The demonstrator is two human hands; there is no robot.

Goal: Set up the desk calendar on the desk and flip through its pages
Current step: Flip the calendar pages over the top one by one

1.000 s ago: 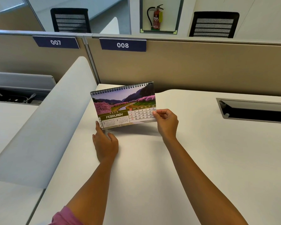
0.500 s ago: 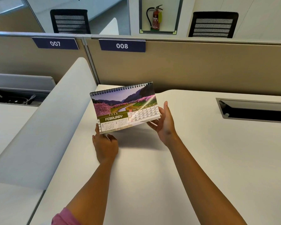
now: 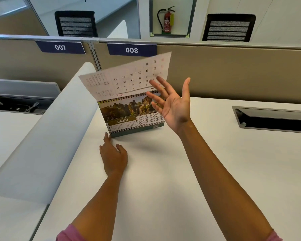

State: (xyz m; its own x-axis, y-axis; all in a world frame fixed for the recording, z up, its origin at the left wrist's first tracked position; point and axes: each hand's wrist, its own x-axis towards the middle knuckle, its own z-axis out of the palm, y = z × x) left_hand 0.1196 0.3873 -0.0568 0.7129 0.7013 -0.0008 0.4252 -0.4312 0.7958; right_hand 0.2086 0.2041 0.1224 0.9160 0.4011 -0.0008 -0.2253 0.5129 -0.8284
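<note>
The right hand [image 3: 174,108] is raised palm-up with its grip spread wide, fingertips [image 3: 152,82] against or just in front of the lifted page [image 3: 127,79] and pinching nothing; the open fingers look meant to carry the sheet up and over the spiral binding [image 3: 129,98] rather than hold it; whether they actually touch the paper cannot be told. The left hand [image 3: 113,157] lies low on the counter [image 3: 163,188], fingers loosely extended, its forefinger at the near left corner of the desk calendar [image 3: 127,119], seemingly to keep the base from sliding while the page swings. The calendar stands upright on its tent base near the curved white divider [image 3: 42,140], showing MARCH under a rocky landscape photo. Setting up looks done and the flipping is under way; the raised page probably has to fall behind the stand.
</note>
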